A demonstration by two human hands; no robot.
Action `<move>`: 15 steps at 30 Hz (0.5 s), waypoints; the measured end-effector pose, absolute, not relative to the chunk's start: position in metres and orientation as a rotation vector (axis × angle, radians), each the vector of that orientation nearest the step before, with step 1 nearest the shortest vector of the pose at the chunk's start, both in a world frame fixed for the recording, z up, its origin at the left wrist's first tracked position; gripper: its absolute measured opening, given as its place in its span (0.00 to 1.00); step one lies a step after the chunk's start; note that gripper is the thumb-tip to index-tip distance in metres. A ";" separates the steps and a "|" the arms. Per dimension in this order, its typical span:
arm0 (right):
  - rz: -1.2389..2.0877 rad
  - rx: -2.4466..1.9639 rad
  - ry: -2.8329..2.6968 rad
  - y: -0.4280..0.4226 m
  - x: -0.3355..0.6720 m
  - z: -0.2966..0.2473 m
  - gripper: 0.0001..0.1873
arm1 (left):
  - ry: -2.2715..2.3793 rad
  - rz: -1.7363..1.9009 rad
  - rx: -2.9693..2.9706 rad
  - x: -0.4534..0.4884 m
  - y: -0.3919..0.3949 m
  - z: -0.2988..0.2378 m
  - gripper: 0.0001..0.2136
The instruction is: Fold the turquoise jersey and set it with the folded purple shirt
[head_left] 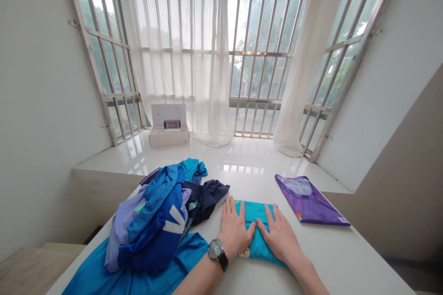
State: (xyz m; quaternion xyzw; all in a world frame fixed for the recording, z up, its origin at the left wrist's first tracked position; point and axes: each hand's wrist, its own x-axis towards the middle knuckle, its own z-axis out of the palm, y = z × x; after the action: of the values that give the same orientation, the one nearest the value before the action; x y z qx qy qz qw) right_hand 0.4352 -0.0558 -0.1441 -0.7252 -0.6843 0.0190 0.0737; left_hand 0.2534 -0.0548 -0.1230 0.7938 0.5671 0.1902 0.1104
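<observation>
A folded turquoise garment (258,244) lies on the white table in front of me. My left hand (235,226), with a black-strapped watch (216,250) on its wrist, rests flat on the garment's left side, fingers stretched forward. On the right side lies my right hand (278,235), also flat with its fingers apart. The two thumbs nearly meet over the middle of the cloth. Part of the garment is hidden under both hands. A bit of pattern shows at its near left corner.
To the left is a heap of crumpled clothes (155,216) in blue, lilac and navy. A folded purple garment (311,200) lies at the right. An opened white box (169,137) with a phone-like device (172,124) stands on the windowsill (242,156), before curtains (207,101) and barred windows.
</observation>
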 end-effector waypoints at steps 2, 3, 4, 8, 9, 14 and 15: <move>0.054 -2.184 -2.051 -0.056 0.435 -0.144 0.42 | 1.662 0.586 2.346 0.253 -0.053 -0.126 0.38; 0.056 -2.189 -2.051 -0.056 0.435 -0.144 0.42 | 1.656 0.600 2.352 0.252 -0.052 -0.127 0.38; 0.060 -2.192 -2.051 -0.056 0.435 -0.144 0.42 | 1.650 0.609 2.355 0.251 -0.052 -0.129 0.38; 0.074 -2.210 -2.052 -0.056 0.434 -0.141 0.42 | 1.636 0.612 2.340 0.248 -0.052 -0.129 0.37; 0.078 -2.212 -2.052 -0.057 0.434 -0.140 0.42 | 1.637 0.623 2.340 0.247 -0.053 -0.128 0.37; 0.098 -2.194 -2.056 -0.057 0.434 -0.139 0.42 | 1.584 0.697 2.495 0.246 -0.056 -0.122 0.29; 0.092 -2.192 -2.058 -0.057 0.434 -0.139 0.42 | 1.512 0.710 2.556 0.246 -0.056 -0.121 0.26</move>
State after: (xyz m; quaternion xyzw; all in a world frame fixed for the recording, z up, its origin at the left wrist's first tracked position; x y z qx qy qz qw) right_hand 0.4343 -0.0568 -0.1392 -0.7270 -0.6827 0.0306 0.0669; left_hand 0.2465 -0.0557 -0.1208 0.8363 0.4947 0.2323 0.0440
